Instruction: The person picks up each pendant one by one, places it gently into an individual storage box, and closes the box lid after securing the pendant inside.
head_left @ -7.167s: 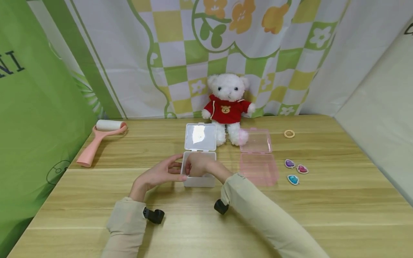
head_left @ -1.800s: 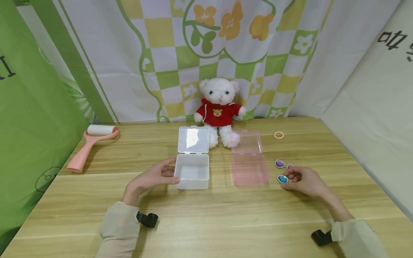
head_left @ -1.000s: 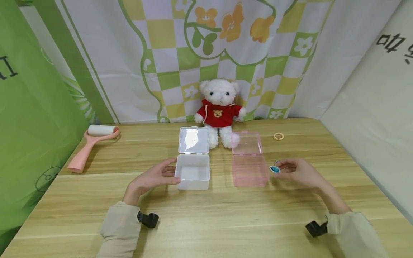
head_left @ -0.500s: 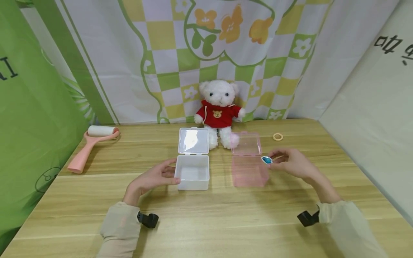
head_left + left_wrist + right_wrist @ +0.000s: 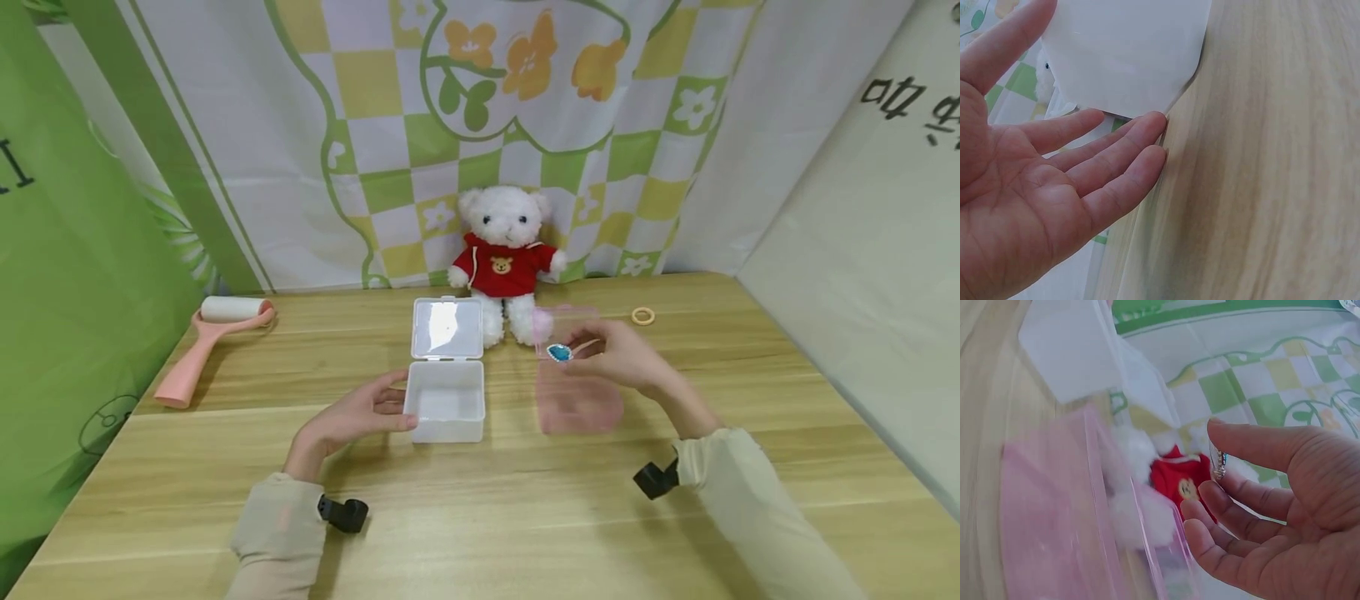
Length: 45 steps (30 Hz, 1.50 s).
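With my right hand (image 5: 618,358), right of centre in the head view, I pinch a blue, leaf-shaped gem with a silvery beaded rim (image 5: 559,353) between thumb and fingertips. I seem to hold it by its edges because it is small and thin. It hangs in front of the raised lid of the transparent pink plastic box (image 5: 577,408), just over the hinge line.

My left hand (image 5: 352,417), left of centre, rests its thumb at the lower-left corner of the white translucent plastic box (image 5: 446,429); the other fingers are spread along its side, not clenched. I take that as a light steadying touch, since such a box would slide easily. Both lids are tipped back toward the top of the frame, which leaves the compartments facing me. The white plush bear in a red hoodie (image 5: 502,250) sits behind them, upper centre.

The head view shows the gem's blue face; the right wrist view turns it nearly edge-on, right of centre, and shows my fingertips apart from the pink box. The left wrist view shows my palm and loosely straight fingers, which the head view hides, though I cannot tell from it whether they all touch the white wall.
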Each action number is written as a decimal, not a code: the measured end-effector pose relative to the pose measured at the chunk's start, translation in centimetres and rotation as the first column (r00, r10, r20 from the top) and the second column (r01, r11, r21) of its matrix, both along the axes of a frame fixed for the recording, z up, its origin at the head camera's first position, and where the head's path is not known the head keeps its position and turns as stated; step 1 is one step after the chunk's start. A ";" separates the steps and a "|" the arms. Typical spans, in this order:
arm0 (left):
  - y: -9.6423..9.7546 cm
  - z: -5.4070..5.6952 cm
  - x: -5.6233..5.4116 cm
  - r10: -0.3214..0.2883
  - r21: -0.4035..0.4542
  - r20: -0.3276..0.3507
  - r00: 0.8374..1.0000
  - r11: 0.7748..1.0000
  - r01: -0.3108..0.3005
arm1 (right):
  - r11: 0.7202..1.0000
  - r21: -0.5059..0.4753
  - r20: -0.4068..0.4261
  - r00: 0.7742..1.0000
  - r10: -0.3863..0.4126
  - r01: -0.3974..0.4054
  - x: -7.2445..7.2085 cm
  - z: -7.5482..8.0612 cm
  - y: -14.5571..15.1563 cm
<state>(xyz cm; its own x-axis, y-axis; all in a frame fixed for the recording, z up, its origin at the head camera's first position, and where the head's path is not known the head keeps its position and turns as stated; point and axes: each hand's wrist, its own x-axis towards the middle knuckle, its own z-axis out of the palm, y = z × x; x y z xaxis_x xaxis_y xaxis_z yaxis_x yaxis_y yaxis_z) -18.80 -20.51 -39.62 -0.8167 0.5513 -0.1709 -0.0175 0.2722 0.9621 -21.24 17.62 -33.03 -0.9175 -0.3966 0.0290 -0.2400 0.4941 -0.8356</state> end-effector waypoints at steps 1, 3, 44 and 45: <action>0.0 0.0 0.0 -0.002 0.003 0.000 1.000 1.000 0.002 | 1.000 -0.012 -0.005 1.000 0.010 -0.010 -0.1 0.0 -0.4; 0.1 -0.1 0.0 -0.003 0.009 -0.001 1.000 1.000 0.003 | 0.999 -0.032 -0.020 0.999 0.032 -0.032 -0.3 -0.1 -1.3; 0.0 -0.1 -0.1 0.008 -0.029 -0.012 1.000 1.000 -0.008 | 0.957 0.204 -0.062 0.973 0.223 -0.207 -1.2 -1.3 -15.1; 0.1 -0.1 -0.1 0.007 -0.032 -0.017 1.000 0.999 -0.007 | 0.955 0.213 -0.064 0.972 0.227 -0.209 -1.2 -1.4 -15.3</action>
